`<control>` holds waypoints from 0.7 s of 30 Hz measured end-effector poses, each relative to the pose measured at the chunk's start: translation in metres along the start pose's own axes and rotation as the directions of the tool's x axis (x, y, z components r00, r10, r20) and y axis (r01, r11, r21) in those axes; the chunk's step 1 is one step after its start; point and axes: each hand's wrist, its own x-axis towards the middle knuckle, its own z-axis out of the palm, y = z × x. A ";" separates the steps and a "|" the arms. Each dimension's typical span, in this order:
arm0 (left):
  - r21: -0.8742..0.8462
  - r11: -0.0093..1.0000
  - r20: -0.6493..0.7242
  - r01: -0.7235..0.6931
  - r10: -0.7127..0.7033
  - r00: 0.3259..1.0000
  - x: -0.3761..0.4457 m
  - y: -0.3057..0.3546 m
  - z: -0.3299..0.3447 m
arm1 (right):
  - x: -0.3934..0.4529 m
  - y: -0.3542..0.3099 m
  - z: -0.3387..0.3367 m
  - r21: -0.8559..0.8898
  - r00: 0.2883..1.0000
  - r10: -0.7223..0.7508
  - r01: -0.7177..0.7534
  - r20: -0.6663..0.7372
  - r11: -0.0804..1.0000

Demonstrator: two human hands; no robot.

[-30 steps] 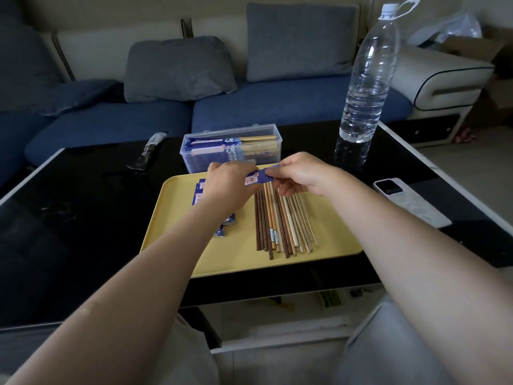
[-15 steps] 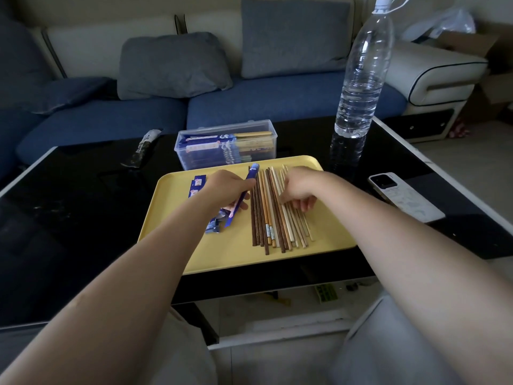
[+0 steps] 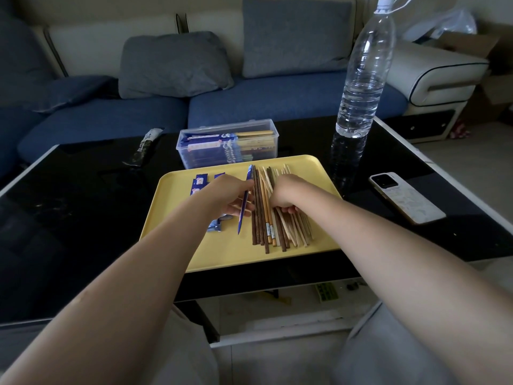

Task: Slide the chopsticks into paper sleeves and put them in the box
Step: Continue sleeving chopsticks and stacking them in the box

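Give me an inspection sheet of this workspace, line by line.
Surface: black glossy table with a yellow tray on it.
Job's things: loose chopsticks in a row on the tray; spare paper sleeves at its left; clear box behind the tray, already holding sleeved pairs.
Clutter: water bottle, phone, dark wrapped item.
Grippers: left hand holds a blue sleeve; right hand rests curled on the chopsticks, grip hidden.
Cables: nothing seen.
Surroundings: blue sofa with grey cushions, cardboard boxes far right.
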 end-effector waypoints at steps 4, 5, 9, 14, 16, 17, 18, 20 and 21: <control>-0.071 0.997 0.016 0.014 -0.013 1.000 -0.002 0.000 -0.001 | 0.002 0.007 -0.007 0.093 1.000 -0.015 0.017 -0.020 0.996; -0.093 0.995 0.017 0.024 -0.022 1.000 -0.002 0.000 -0.002 | 0.003 0.011 -0.010 0.141 0.999 -0.028 0.031 -0.028 0.990; -0.174 0.982 0.017 0.071 -0.070 0.997 -0.002 0.000 -0.004 | 0.004 0.025 -0.022 0.375 0.988 -0.134 0.151 -0.070 0.915; -0.156 0.981 0.032 0.115 -0.111 0.993 -0.001 0.000 -0.005 | 0.001 0.033 -0.028 0.476 0.948 -0.243 0.313 -0.205 0.822; -0.134 0.985 0.042 0.113 -0.108 0.993 -0.003 0.000 -0.004 | 0.001 0.032 -0.028 0.521 0.932 -0.278 0.361 -0.234 0.773; -0.121 0.987 0.044 0.106 -0.102 0.994 -0.004 0.000 -0.003 | 0.000 0.031 -0.028 0.522 0.920 -0.301 0.389 -0.249 0.759; -0.109 0.989 0.044 0.097 -0.093 0.995 -0.004 0.000 -0.003 | 0.000 0.030 -0.028 0.513 0.910 -0.324 0.415 -0.261 0.752; -0.078 0.994 0.044 0.076 -0.073 0.996 -0.005 0.000 -0.002 | -0.003 0.026 -0.029 0.493 0.892 -0.363 0.452 -0.270 0.743; -0.065 0.996 0.042 0.065 -0.063 0.997 -0.005 -0.001 -0.003 | -0.004 0.024 -0.029 0.485 0.886 -0.375 0.463 -0.273 0.742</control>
